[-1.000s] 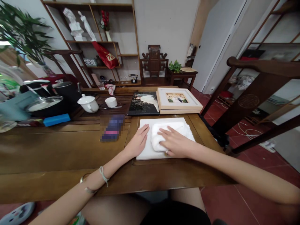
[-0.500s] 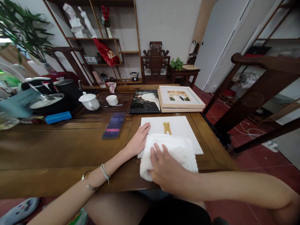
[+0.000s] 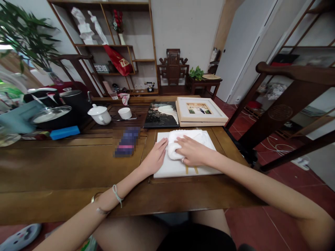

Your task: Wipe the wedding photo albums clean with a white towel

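Observation:
A white rectangular board, seemingly a picture panel, lies flat on the wooden table. My left hand rests on its left edge, fingers stretched out and holding nothing. Over the far half of the board, my right hand presses down a folded white towel, with its fingers bent into the cloth. Two narrow gold strips show on the board near its front edge. The upper part of that gold shape is hidden beneath the towel and my right hand.
Behind the board lie a dark picture and stacked light frames. To the left are a blurred-out phone-like object, a white lidded bowl, a small white cup and a blue block. A wooden chair stands right.
My right hand has pushed the towel away from me, from the board's front edge to its far half. The lower gold strips are now uncovered, the top covered. My left hand stays put.

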Motion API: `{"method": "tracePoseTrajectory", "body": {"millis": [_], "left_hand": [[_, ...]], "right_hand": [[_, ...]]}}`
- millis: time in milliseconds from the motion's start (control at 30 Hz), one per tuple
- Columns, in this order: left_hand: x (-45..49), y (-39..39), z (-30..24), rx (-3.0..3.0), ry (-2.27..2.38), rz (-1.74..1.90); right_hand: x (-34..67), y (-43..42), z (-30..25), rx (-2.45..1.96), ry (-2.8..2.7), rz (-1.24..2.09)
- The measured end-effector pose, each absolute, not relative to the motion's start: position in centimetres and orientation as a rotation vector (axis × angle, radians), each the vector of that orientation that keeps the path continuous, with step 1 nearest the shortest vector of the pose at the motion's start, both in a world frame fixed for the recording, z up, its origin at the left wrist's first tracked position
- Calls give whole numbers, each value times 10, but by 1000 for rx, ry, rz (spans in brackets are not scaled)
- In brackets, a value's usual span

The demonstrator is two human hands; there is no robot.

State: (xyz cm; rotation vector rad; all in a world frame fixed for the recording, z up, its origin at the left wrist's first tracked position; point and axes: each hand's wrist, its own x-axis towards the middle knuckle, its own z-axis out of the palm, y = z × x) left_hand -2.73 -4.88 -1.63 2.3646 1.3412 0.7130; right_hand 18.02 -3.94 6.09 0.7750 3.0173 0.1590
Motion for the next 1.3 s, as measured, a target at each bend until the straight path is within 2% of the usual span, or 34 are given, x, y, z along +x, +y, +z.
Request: {"method": "tracePoseTrajectory", "body": {"millis": [300,567,800,1067,1300], "left_hand": [[-27,-49,-18,2386,1347,724],[-26,-50,-14,2365,1342,709],[-25,-51,-8,2356,1311,740],[-27,-50,-11,2369,1333,739],[-28,-50,-15,2363,1341,719]], "right_hand": [[192,-106,70,584,3094,-18],[186,-34,70,825,3069,-81],[164,19,81,1044,3029,-404],[128,44,90,997,2996,-562],[179,42,89,1194,2898,-593]]}}
